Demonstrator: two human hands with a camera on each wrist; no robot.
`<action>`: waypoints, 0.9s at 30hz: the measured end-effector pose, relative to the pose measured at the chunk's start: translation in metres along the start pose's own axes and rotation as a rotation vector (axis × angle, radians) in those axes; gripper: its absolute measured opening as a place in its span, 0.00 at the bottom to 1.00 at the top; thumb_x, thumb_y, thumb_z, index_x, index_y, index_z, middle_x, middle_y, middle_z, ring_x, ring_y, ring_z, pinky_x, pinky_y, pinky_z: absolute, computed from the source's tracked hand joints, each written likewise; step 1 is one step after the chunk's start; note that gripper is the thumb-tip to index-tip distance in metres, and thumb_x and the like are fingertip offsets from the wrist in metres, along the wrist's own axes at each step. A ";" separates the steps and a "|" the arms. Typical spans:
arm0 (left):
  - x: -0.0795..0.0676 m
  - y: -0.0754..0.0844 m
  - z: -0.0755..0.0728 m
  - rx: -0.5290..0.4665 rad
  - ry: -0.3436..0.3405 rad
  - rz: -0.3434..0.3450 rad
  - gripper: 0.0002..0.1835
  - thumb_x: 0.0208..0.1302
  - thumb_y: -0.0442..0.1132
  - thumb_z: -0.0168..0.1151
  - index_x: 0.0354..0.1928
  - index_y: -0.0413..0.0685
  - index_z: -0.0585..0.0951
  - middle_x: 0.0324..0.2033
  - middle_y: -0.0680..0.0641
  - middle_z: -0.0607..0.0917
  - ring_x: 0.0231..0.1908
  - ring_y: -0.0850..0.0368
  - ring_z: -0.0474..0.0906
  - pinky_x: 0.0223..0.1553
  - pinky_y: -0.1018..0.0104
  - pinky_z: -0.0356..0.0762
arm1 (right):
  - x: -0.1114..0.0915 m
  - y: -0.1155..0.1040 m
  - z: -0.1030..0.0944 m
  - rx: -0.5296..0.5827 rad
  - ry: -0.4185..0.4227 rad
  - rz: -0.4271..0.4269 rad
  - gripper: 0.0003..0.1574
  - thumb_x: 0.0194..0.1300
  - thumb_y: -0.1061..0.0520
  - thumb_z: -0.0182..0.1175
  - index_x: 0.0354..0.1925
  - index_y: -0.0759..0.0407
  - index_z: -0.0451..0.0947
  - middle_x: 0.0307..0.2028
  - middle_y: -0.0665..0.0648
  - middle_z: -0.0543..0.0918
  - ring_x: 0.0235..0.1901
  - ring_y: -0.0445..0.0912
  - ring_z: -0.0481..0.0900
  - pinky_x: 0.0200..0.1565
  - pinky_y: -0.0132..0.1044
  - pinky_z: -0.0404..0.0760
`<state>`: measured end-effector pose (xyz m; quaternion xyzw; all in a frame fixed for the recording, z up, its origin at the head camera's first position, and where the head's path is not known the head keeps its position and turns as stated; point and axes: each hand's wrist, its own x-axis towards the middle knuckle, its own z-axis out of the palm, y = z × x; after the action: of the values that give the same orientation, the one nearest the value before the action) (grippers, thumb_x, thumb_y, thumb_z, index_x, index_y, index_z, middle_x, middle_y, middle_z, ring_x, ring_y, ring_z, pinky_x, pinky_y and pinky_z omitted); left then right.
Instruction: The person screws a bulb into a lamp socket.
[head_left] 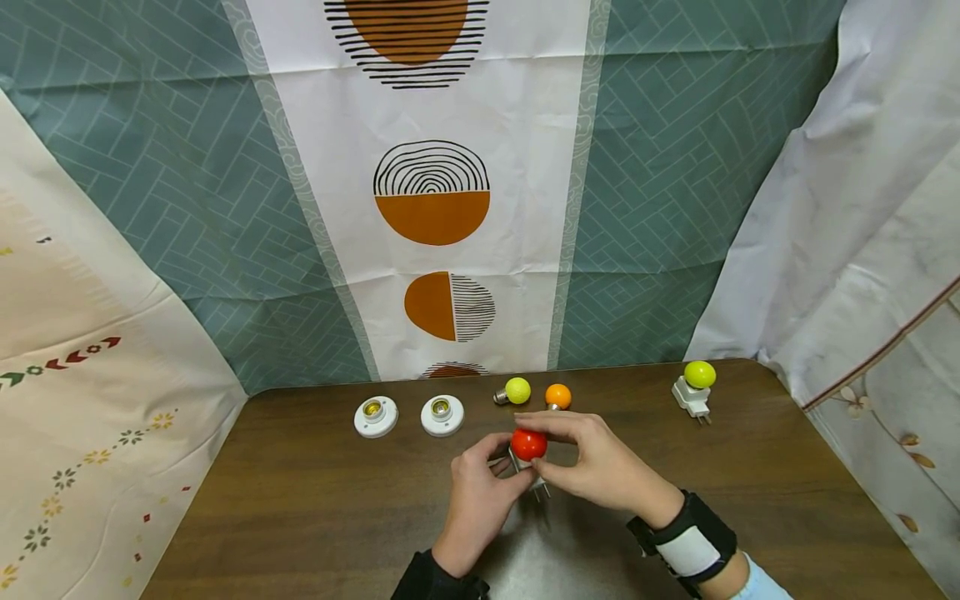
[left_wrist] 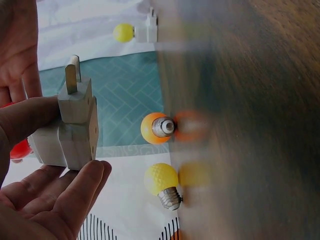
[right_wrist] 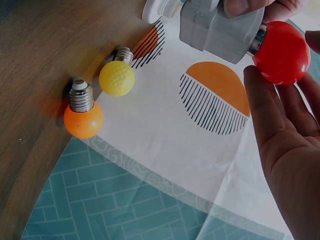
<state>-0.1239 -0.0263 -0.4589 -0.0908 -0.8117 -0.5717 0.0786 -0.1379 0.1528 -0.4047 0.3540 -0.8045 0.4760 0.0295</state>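
My left hand (head_left: 480, 496) grips a white plug-in bulb socket (left_wrist: 77, 135) between thumb and fingers, its two metal prongs pointing away from the bulb. At the socket's other end is a red light bulb (head_left: 528, 444), with a bit of its metal base showing between the globe and the socket (right_wrist: 222, 32) in the right wrist view. The right hand (head_left: 600, 467) holds the red globe, fingers on its far side and thumb on the near side. Both hands are close together over the middle of the brown table (head_left: 337, 500).
Behind the hands lie a yellow bulb (head_left: 517, 390) and an orange bulb (head_left: 558, 395). Two round white lamp holders (head_left: 375, 417) sit to the left. At the back right is another plug-in socket (head_left: 692, 398) bearing a yellow-green bulb (head_left: 699, 374). Patterned cloth (head_left: 480, 108) hangs behind the table.
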 end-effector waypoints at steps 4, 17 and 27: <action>0.000 0.001 0.000 -0.002 0.001 0.005 0.19 0.46 0.42 0.72 0.43 0.56 0.80 0.38 0.58 0.81 0.41 0.64 0.77 0.39 0.69 0.74 | 0.000 0.001 0.000 -0.009 0.015 -0.009 0.32 0.55 0.60 0.65 0.58 0.45 0.72 0.53 0.43 0.76 0.50 0.41 0.74 0.49 0.37 0.73; 0.000 0.002 0.001 -0.017 0.008 0.007 0.19 0.46 0.41 0.72 0.43 0.56 0.80 0.38 0.58 0.81 0.41 0.64 0.78 0.39 0.68 0.75 | 0.000 0.002 0.001 -0.012 0.078 0.001 0.28 0.54 0.55 0.68 0.54 0.45 0.76 0.49 0.42 0.78 0.46 0.41 0.77 0.45 0.38 0.76; 0.000 0.002 0.002 -0.022 0.007 0.009 0.19 0.46 0.43 0.72 0.43 0.56 0.80 0.38 0.59 0.82 0.41 0.64 0.78 0.40 0.69 0.75 | -0.001 0.004 0.003 -0.019 0.121 0.020 0.26 0.52 0.51 0.69 0.52 0.44 0.77 0.46 0.44 0.80 0.42 0.40 0.78 0.43 0.40 0.77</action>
<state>-0.1238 -0.0239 -0.4577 -0.0935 -0.8045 -0.5806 0.0831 -0.1391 0.1521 -0.4100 0.3164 -0.8093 0.4889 0.0766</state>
